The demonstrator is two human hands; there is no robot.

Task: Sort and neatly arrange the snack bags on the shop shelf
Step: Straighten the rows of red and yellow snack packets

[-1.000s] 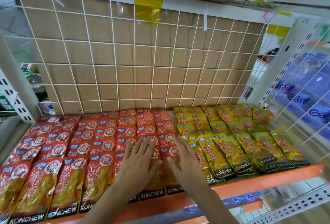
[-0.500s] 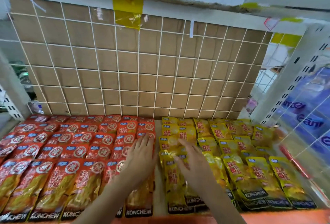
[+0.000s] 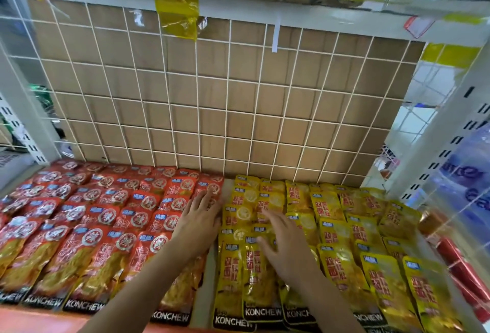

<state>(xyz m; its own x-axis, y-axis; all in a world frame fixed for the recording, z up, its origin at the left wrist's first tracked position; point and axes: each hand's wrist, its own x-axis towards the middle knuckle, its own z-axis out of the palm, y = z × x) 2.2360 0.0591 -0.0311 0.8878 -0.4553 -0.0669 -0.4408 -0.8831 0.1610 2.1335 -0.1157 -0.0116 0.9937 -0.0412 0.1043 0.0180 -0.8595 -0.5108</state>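
Several red snack bags (image 3: 92, 213) lie in overlapping rows on the left half of the shelf. Yellow snack bags (image 3: 344, 226) fill the right half in the same way. A narrow bare strip of shelf (image 3: 205, 279) runs between the two colours. My left hand (image 3: 197, 222) rests flat, fingers straight, on the right edge of the red bags. Flat on the leftmost yellow bags lies my right hand (image 3: 287, 250), its fingers spread. Neither hand grips a bag.
A white wire grid over brown cardboard (image 3: 225, 109) forms the back wall. White slotted uprights (image 3: 437, 152) stand at both sides. An orange shelf lip (image 3: 39, 319) runs along the front. Red packets (image 3: 464, 266) and blue packs (image 3: 472, 178) lie behind the right wire panel.
Both hands have slid apart and further back on the shelf, and a bare gap has opened between red and yellow bags. The camera has moved closer and tilted up.
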